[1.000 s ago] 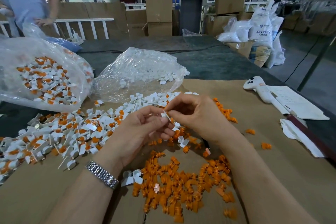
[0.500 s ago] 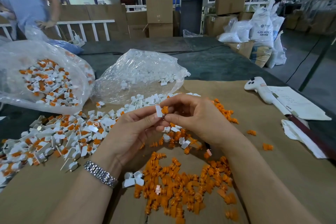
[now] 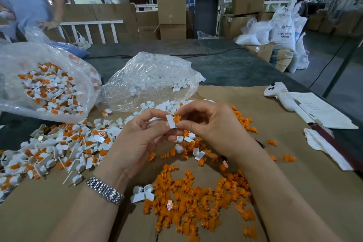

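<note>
Left hand [image 3: 141,139]: thumb and forefinger closed together on a white plastic piece [image 3: 170,122], the other fingers curled loosely beneath. Right hand [image 3: 212,129]: thumb and forefinger pinched on an orange insert [image 3: 177,118] - the insert touches the upper right edge of the white piece. Whether it is seated in the piece cannot be told. Both parts are held in the air above the far side of the orange heap [image 3: 196,202], between the two hands.

A wristwatch [image 3: 105,190] sits on the left wrist, just left of the heap.

Surroundings, placed from the orange heap:
- The heap lies on a cardboard sheet [image 3: 294,192]; bare cardboard runs right of the heap up to the crumpled white cloth [image 3: 322,147].
- Left of the heap - a loose pile of white-and-orange pieces [image 3: 59,147], close to the left forearm.
- Beyond the heap, a clear bag of white pieces [image 3: 153,78], its mouth spilling toward the hands.
- Far left of the heap, a second clear bag [image 3: 45,82] of white-and-orange pieces.
- Far right of the heap, a white handheld device [image 3: 279,94] beside loose papers [image 3: 322,110], well apart from the hands.
- A few stray orange inserts lie on the open cardboard right of the heap.
</note>
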{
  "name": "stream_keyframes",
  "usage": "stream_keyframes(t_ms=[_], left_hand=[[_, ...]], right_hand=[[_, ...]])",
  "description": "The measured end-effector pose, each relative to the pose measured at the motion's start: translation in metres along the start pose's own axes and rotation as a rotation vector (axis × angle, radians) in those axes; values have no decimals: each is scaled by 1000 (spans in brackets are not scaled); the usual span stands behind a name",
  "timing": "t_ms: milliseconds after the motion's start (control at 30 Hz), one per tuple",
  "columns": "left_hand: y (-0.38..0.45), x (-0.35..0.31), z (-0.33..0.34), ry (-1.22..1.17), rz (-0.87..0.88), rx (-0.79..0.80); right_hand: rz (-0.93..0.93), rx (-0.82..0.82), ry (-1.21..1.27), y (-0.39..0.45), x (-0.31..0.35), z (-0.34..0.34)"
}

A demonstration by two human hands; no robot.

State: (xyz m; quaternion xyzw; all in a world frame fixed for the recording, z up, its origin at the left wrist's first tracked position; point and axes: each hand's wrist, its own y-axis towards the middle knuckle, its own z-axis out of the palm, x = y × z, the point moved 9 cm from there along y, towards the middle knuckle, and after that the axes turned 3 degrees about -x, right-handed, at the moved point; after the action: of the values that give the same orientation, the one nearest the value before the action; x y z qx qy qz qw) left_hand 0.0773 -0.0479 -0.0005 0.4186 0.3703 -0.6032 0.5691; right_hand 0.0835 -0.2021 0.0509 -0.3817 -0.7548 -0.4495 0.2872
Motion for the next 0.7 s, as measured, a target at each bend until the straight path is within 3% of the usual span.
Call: stream_keyframes(t_ms=[467,700], left_hand=[[-1,1,-2,35,21,-87],[1,7,-5,26,-29,-97]], right_hand=[[-141,-118,-214,-2,12,-1],[-151,-75,-281,0,10,7]])
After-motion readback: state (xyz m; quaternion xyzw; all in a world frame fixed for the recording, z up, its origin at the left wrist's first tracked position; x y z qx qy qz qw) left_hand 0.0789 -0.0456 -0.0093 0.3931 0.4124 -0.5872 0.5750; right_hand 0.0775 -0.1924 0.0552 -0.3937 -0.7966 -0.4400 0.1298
